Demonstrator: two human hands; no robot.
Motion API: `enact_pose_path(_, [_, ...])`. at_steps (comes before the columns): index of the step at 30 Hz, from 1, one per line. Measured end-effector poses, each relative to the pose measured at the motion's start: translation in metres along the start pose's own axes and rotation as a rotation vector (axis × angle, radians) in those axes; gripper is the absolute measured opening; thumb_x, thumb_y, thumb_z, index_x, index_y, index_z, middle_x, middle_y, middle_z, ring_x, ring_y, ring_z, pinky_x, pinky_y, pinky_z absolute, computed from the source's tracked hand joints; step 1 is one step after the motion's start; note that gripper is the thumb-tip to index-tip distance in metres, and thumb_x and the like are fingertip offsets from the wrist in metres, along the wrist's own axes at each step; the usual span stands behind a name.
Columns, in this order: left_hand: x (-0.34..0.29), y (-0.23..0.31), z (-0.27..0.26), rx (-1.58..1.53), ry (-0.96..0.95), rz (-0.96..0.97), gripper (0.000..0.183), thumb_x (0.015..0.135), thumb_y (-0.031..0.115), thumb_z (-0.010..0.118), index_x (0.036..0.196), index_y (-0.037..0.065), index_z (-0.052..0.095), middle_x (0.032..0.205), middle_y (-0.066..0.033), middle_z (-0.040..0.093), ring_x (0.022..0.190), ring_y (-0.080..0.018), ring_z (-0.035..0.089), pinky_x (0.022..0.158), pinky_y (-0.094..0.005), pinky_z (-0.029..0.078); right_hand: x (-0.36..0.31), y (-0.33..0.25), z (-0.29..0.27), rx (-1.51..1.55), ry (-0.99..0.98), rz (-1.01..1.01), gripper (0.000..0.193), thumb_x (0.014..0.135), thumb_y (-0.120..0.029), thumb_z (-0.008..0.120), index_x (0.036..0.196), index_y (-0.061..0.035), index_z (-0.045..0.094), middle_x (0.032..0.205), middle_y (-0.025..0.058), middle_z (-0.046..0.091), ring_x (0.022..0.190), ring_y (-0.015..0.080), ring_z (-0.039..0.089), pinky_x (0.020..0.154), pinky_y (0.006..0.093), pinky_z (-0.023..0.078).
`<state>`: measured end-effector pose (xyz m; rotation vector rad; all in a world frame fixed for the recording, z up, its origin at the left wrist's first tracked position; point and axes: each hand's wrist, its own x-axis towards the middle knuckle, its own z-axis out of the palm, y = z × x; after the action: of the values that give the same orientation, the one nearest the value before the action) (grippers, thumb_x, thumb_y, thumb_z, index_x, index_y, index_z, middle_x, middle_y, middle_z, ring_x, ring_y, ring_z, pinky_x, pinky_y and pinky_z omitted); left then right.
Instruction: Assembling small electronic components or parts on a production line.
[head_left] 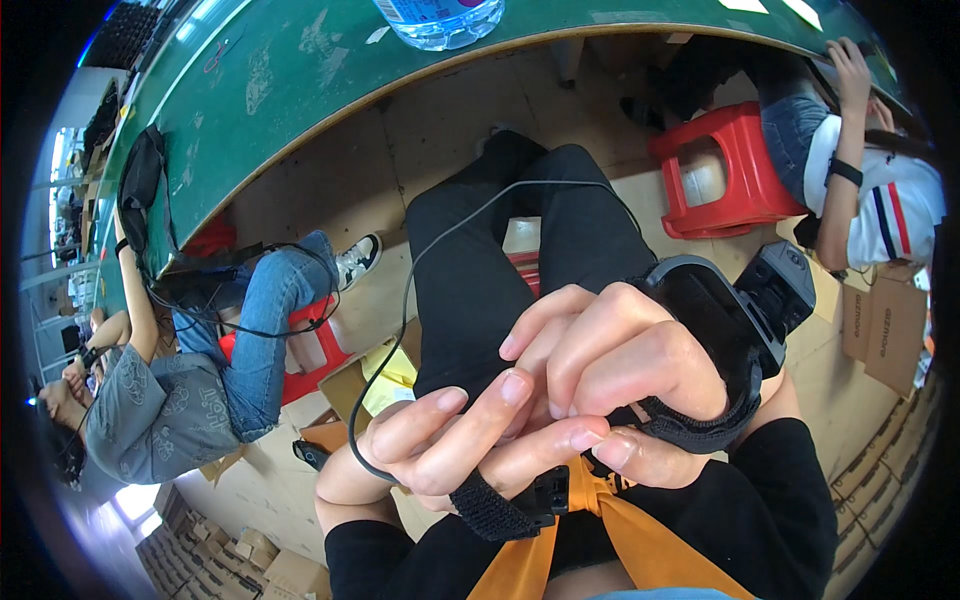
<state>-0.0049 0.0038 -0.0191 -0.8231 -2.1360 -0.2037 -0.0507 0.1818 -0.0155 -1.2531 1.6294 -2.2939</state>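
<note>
Both hands meet in front of my chest, their fingers overlapping. My left hand (450, 440) has bent fingers pressed against the right one; a black strap (490, 508) runs across its lower side. Curled inward, my right hand (635, 365) has its thumb close to the left hand's fingertips. Whatever may be pinched between the fingers is hidden or too small to make out. A black wrist device (715, 320) with a camera-like block (780, 285) is strapped to my right wrist. Below the hands hangs a knotted orange cloth (590, 495).
A thin black cable (415, 290) loops over my black-trousered legs (465, 285). Ahead is a green table (270, 110) holding a plastic bottle (445, 25). People sit at left and far right, near red stools (725, 175). Cardboard boxes (890, 330) stand on the floor.
</note>
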Motion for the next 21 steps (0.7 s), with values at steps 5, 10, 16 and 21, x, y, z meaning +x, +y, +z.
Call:
enact_pose_path(5, [0.011, -0.002, -0.005, -0.022, -0.119, 0.105, 0.019, 0.089, 0.029, 0.051, 0.105, 0.029, 0.061, 0.094, 0.0140, 0.055, 0.092, 0.0006, 0.046, 0.079, -0.0169, 0.034, 0.002, -0.001, 0.000, -0.012, 0.027, 0.017, 0.019, 0.079, -0.004, 0.052, 0.096, -0.0037, 0.046, 0.089, 0.0102, 0.047, 0.078, 0.0228, 0.057, 0.084, 0.0457, 0.043])
enact_pose_path(10, [0.027, 0.006, -0.022, -0.106, -0.135, -0.083, 0.008, 0.079, 0.022, 0.063, 0.086, 0.025, 0.061, 0.097, 0.0147, 0.058, 0.090, -0.0007, 0.050, 0.074, -0.0183, 0.036, 0.002, -0.005, 0.000, -0.189, 0.083, 0.013, 0.021, 0.075, 0.003, 0.053, 0.094, -0.0049, 0.047, 0.086, 0.0080, 0.050, 0.076, 0.0243, 0.062, 0.081, 0.0432, 0.044])
enact_pose_path(16, [0.021, 0.001, -0.016, -0.262, 0.068, -0.126, 0.020, 0.069, 0.014, 0.071, 0.080, 0.019, 0.055, 0.086, 0.0115, 0.061, 0.079, -0.0047, 0.054, 0.064, -0.0183, 0.041, 0.009, -0.018, 0.000, -0.592, 0.129, -0.154, 0.014, 0.072, -0.003, 0.064, 0.079, -0.0067, 0.052, 0.079, 0.0041, 0.047, 0.069, 0.0235, 0.064, 0.077, 0.0412, 0.043])
enact_pose_path(21, [0.016, -0.005, -0.022, -0.361, 0.090, -0.063, 0.017, 0.072, 0.020, 0.060, 0.078, 0.015, 0.045, 0.067, 0.0018, 0.052, 0.067, -0.0153, 0.047, 0.055, -0.0298, 0.037, 0.010, -0.026, 0.008, -0.694, 0.024, -0.167, 0.026, 0.060, 0.000, 0.070, 0.079, -0.0083, 0.054, 0.079, 0.0010, 0.046, 0.076, 0.0212, 0.063, 0.079, 0.0406, 0.042])
